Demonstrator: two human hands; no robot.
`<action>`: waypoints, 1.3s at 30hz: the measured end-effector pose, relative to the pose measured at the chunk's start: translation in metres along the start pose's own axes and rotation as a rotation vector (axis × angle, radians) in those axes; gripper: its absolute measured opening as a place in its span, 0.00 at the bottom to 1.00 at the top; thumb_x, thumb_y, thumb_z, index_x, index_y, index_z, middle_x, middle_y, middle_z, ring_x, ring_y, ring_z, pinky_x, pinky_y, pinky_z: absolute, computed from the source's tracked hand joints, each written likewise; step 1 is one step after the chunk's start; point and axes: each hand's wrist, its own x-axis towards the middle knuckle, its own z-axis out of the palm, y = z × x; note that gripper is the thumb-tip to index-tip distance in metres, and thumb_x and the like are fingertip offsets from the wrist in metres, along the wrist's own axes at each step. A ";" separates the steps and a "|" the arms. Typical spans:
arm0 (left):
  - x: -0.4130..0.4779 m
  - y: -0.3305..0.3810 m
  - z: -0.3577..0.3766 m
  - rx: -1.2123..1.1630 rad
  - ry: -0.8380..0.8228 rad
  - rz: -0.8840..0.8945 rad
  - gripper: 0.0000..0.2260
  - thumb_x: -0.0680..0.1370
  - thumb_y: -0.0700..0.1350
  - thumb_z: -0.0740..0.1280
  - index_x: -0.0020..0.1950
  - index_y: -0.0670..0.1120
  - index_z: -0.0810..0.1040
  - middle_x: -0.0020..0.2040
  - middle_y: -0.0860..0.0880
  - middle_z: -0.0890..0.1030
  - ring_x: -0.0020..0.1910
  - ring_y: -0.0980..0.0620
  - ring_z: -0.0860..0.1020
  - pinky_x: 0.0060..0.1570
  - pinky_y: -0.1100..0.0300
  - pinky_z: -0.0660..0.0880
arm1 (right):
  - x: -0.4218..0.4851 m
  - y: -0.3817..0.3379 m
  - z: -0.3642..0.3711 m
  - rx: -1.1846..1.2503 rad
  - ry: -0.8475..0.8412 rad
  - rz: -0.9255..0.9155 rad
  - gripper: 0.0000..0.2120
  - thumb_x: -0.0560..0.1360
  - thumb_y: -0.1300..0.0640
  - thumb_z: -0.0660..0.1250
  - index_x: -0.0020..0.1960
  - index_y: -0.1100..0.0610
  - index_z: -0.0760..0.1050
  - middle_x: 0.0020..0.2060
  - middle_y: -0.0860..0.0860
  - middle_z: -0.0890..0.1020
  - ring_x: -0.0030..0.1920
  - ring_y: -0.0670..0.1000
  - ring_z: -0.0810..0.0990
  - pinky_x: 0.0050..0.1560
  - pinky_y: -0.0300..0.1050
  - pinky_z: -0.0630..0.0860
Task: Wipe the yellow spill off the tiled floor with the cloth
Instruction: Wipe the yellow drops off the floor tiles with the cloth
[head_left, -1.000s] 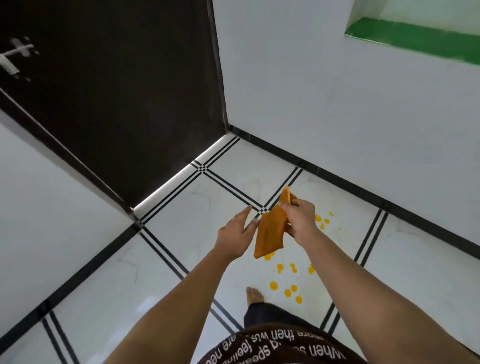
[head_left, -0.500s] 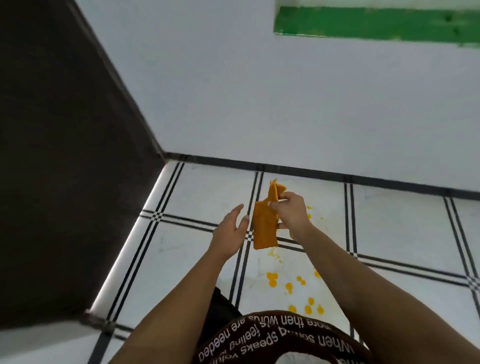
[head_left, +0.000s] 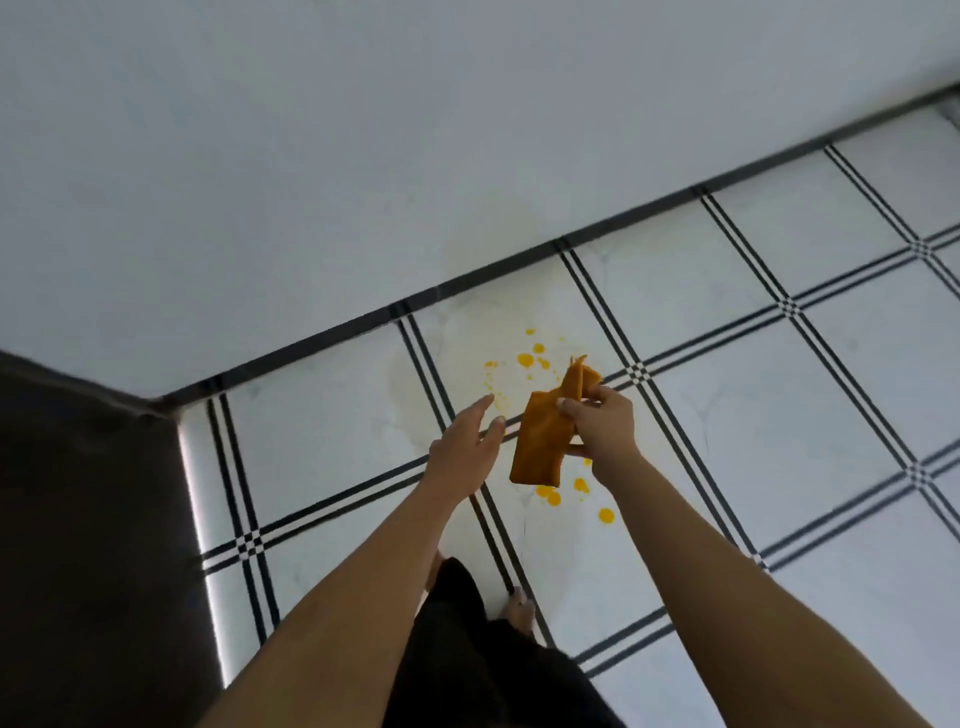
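An orange cloth (head_left: 540, 444) hangs folded in the air, pinched near its top by my right hand (head_left: 602, 423). My left hand (head_left: 465, 449) is just left of the cloth, fingers spread, holding nothing and not touching it. Below them the yellow spill (head_left: 527, 359) lies as scattered drops on a white floor tile close to the wall. More drops (head_left: 605, 515) show below the cloth, and some are hidden behind it. Both hands are well above the floor.
The white tiled floor (head_left: 779, 415) has black striped grout lines. A white wall (head_left: 363, 182) with a dark skirting runs behind the spill. A dark door or panel (head_left: 88, 519) stands at the left. My bare feet (head_left: 519, 613) and dark clothing are below.
The view has swung to the right: the dark panel slid to the left edge and the green ledge left the picture. My hands keep the same hold; the left stays open beside the cloth.
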 end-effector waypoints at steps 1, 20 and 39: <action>0.011 -0.007 0.007 0.006 -0.032 0.004 0.20 0.81 0.52 0.55 0.73 0.51 0.63 0.72 0.48 0.66 0.69 0.48 0.67 0.68 0.48 0.64 | 0.010 0.012 0.001 0.028 0.034 0.020 0.09 0.73 0.65 0.67 0.52 0.60 0.73 0.44 0.58 0.78 0.44 0.58 0.80 0.37 0.53 0.80; 0.240 -0.326 0.236 -0.014 -0.015 -0.093 0.19 0.82 0.50 0.55 0.72 0.47 0.65 0.70 0.46 0.69 0.69 0.48 0.66 0.67 0.43 0.65 | 0.331 0.327 0.093 0.136 0.120 0.043 0.10 0.75 0.63 0.67 0.53 0.54 0.71 0.42 0.49 0.76 0.41 0.47 0.77 0.29 0.42 0.77; 0.416 -0.470 0.297 0.675 0.131 0.333 0.27 0.78 0.56 0.43 0.75 0.48 0.59 0.76 0.48 0.58 0.76 0.49 0.52 0.71 0.45 0.49 | 0.503 0.464 0.193 -0.987 0.291 -0.315 0.28 0.79 0.42 0.50 0.76 0.49 0.50 0.77 0.52 0.46 0.76 0.55 0.40 0.72 0.57 0.39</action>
